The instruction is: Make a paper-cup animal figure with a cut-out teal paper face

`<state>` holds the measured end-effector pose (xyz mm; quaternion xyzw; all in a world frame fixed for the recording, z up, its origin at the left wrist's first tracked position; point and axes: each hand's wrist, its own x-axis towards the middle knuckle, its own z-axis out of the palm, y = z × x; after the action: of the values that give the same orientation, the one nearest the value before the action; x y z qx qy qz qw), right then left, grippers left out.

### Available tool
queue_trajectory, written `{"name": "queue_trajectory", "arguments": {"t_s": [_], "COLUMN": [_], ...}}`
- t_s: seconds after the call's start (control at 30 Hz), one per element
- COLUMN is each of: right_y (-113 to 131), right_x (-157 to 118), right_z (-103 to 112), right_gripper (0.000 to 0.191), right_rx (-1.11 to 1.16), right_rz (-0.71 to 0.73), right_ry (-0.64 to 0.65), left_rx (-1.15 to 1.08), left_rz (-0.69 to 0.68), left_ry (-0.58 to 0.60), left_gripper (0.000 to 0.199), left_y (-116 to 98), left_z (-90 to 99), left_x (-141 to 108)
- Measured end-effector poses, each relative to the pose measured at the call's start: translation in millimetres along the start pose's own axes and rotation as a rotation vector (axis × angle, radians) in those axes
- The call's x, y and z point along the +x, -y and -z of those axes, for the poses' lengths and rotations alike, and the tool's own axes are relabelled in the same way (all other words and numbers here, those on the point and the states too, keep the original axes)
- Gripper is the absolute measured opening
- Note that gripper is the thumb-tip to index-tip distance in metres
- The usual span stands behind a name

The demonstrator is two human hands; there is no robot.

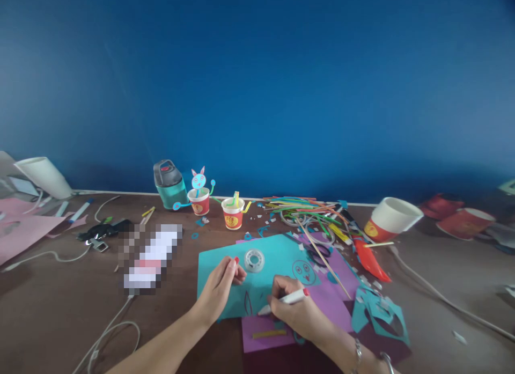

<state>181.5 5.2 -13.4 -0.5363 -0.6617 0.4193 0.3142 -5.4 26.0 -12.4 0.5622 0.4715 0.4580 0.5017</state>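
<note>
My right hand (295,309) grips a white marker (294,296) with a red end, its tip low over a turquoise paper sheet (221,261). Beside the tip is a drawn pointed-oval outline (248,302). Pinched in my left hand (221,283) is a small red marker cap (236,260), above the sheet's left part. A roll of clear tape (255,261) lies on the sheet between and beyond my hands. Farther right, a round face (304,272) is drawn on the turquoise paper. Purple paper (330,309) shows underneath.
Behind stand two decorated paper cups, one with a cat face (198,181), the other a plain-topped cup (233,217). Colourful pipe cleaners (306,205), scissors (319,254), a wooden stick (324,258) and paper scraps (382,312) lie right. A bottle (171,189) and cabled phone (153,256) are left.
</note>
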Motion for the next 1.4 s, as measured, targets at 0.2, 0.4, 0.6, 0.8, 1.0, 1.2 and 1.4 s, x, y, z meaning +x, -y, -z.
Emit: {"name": "queue_trajectory", "arguments": {"t_s": [0.2,0.4,0.6,0.8,1.0,1.2,1.4], "right_y": [-0.8,0.2,1.7,-0.6,1.2,1.4,2.9], "right_x": [0.9,1.1,0.4,1.5,3.2,4.4,4.1], "right_z": [-1.3,-1.7,0.1,-1.1,-2.0,-1.8,-2.3], "right_gripper": [0.018,0.018,0.018,0.018,0.018,0.018,0.022], "right_rx": [-0.02,0.001,0.009,0.016,0.041,0.037,0.028], "right_rz": [0.003,-0.018,-0.007,-0.006,-0.034,-0.021,-0.014], "right_ry": [-0.003,0.015,0.034,0.012,-0.008,-0.062,-0.096], "left_rx": [0.002,0.005,0.007,0.018,0.02,0.046,0.061], "left_rz": [-0.001,-0.004,0.003,0.006,0.006,0.012,0.018], "left_ry": [0.004,0.004,0.004,0.01,0.014,0.026,0.025], "left_gripper": [0.039,0.039,0.04,0.038,0.036,0.036,0.035], "left_y": [2.0,1.6,1.0,2.3,2.6,1.6,0.0], "left_z": [0.2,0.2,-0.2,0.0,0.5,1.9,1.7], "left_x": [1.3,2.0,0.7,0.7,1.5,0.1,-0.7]}}
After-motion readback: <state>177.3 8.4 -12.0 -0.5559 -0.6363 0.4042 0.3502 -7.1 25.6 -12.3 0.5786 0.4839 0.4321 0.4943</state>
